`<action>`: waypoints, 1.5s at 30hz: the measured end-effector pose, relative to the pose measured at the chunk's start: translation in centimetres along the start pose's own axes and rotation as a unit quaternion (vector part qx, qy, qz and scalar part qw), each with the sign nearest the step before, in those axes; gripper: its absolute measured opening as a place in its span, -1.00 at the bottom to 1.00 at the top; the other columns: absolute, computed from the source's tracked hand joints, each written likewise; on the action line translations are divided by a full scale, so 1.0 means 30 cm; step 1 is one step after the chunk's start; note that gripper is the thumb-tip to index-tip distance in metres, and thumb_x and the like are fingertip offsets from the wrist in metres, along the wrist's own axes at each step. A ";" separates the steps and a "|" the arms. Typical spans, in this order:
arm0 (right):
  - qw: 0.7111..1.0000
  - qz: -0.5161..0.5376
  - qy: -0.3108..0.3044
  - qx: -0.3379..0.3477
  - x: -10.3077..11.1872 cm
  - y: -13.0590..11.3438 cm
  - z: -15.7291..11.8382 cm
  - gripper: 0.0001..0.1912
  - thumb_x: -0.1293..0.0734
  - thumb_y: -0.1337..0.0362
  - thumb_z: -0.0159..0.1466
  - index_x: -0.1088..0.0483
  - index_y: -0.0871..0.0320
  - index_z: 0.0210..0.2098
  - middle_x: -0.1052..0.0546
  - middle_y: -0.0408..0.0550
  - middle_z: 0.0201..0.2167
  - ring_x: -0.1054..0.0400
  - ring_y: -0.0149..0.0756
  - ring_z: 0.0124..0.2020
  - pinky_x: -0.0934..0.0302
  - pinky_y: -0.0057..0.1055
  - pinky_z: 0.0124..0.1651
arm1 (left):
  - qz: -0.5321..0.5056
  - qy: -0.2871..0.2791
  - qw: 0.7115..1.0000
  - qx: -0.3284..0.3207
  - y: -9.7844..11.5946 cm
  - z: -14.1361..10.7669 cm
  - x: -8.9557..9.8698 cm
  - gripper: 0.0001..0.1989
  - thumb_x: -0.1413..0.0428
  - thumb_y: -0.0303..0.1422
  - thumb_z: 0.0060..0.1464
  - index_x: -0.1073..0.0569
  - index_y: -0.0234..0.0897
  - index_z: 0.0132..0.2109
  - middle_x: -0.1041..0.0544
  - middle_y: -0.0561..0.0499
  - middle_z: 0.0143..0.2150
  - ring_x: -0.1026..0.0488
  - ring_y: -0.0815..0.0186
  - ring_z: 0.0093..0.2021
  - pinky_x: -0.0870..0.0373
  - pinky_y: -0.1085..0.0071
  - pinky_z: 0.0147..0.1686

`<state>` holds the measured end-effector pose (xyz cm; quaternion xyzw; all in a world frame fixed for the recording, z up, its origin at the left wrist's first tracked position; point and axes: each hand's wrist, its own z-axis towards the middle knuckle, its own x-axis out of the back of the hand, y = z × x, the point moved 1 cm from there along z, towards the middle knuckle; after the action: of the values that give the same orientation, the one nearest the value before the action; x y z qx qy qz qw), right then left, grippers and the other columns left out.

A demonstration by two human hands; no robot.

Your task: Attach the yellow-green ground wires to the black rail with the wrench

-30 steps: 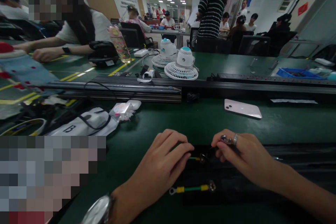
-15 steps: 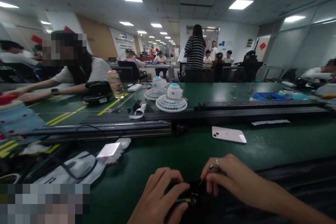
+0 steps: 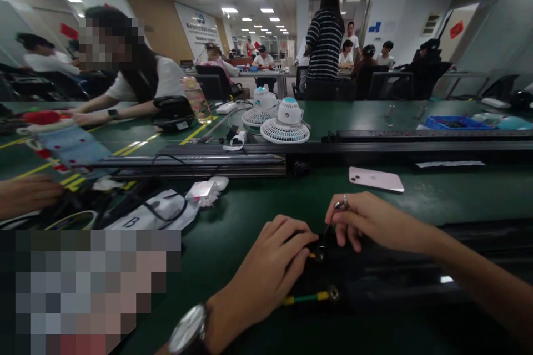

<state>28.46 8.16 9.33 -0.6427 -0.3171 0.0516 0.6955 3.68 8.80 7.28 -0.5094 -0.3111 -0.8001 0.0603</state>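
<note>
My right hand (image 3: 362, 219) is closed around a small screwdriver (image 3: 328, 228), its shiny end showing between the fingers and its thin dark shaft pointing down. The tip meets a ring terminal (image 3: 320, 257) on a dark part, where details are hard to see. My left hand (image 3: 270, 260) pinches a wire beside that terminal; only a short orange-yellow piece of it shows. Just below the left fingers, a green-and-yellow wire (image 3: 310, 298) ends in another ring terminal (image 3: 333, 293). Under both hands lies a long black housing (image 3: 400, 272).
A pink phone (image 3: 376, 178) lies beyond my right hand. Long metal bars (image 3: 216, 165) and black rails cross the table, with white fans (image 3: 285, 125) behind. A white bag with cables (image 3: 156, 211) is at left. Another person's hand (image 3: 31, 197) reaches in there.
The camera view has tilted down, so everything sits higher. The green-and-yellow wire's ring terminal now lies in the open below my left hand. Another person's hand has appeared at the left edge.
</note>
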 end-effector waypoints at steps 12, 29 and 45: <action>0.996 0.030 -0.074 -0.026 0.022 -0.039 0.082 -0.79 -0.18 0.25 0.51 -0.38 0.22 -0.16 -0.60 -0.04 -0.37 -0.56 -0.26 -0.39 -0.40 -0.40 -0.34 | -0.023 0.009 1.000 -0.016 -0.015 -0.018 -0.012 -0.70 0.09 -0.48 0.40 -0.42 -0.24 0.14 -0.41 -0.10 0.11 -0.27 0.19 0.11 -0.33 0.13 0.11; 0.998 0.055 -0.031 -0.004 0.002 0.005 0.065 -0.82 -0.21 0.28 0.51 -0.39 0.24 -0.14 -0.55 -0.08 -0.43 -0.46 -0.30 -0.43 -0.37 -0.39 -0.30 | -0.009 -0.002 1.000 -0.018 -0.018 -0.022 -0.013 -0.72 0.09 -0.44 0.42 -0.39 -0.21 0.16 -0.39 -0.05 0.13 -0.26 0.18 0.09 -0.30 0.12 0.10; 0.980 -0.191 0.051 0.036 -0.043 -0.105 0.018 -0.76 -0.22 0.39 0.47 -0.47 0.16 -0.30 -0.58 -0.20 -0.44 -0.46 -0.40 -0.45 -0.26 -0.51 -0.35 | -0.006 -0.009 1.000 -0.018 -0.025 -0.024 -0.014 -0.73 0.08 -0.42 0.43 -0.36 -0.18 0.18 -0.37 -0.03 0.15 -0.25 0.20 0.12 -0.28 0.16 0.11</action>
<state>26.11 7.48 11.75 -0.5469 -0.3958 -0.1034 0.7305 3.00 8.90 6.39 -0.5160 -0.3002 -0.8011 0.0434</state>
